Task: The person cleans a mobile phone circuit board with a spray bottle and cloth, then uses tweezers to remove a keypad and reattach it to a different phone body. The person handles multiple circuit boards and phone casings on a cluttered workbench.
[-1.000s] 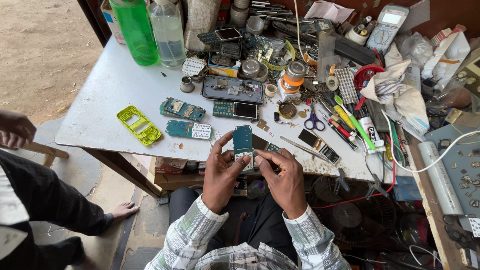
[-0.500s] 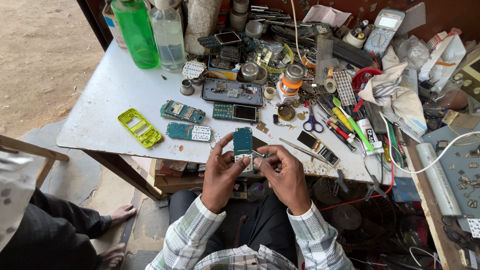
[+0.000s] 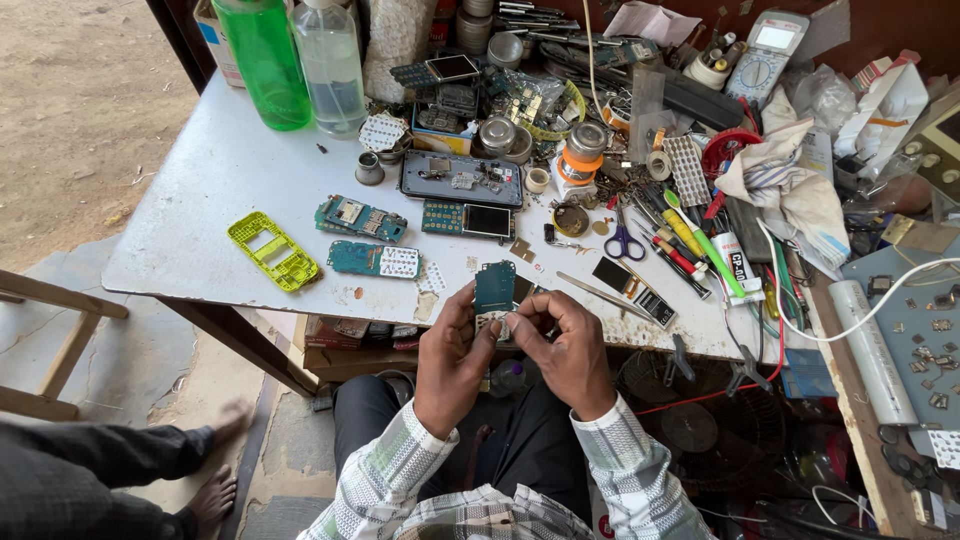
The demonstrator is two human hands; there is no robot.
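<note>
Looking like a roadside phone-repair stall, open to the outdoors; bare dirt ground (image 3: 90,110) lying right beside the worn white surface (image 3: 220,180); stripped phone circuit boards (image 3: 360,218), a yellow phone casing (image 3: 272,250), a keypad board (image 3: 375,260) and a multimeter (image 3: 765,55) crowding it; scissors (image 3: 625,243), tweezers (image 3: 600,292), screwdrivers (image 3: 690,235), tape rolls and liquid bottles (image 3: 330,65) sitting around; loose wires and spare parts piling up at the right.

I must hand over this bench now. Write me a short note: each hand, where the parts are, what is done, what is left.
Left hand and right hand together hold a teal circuit board upright over the table edge.
On the table: yellow phone frame, two more boards, opened phone body.
Done: phone taken apart.
Left: nothing reassembled yet.
</note>
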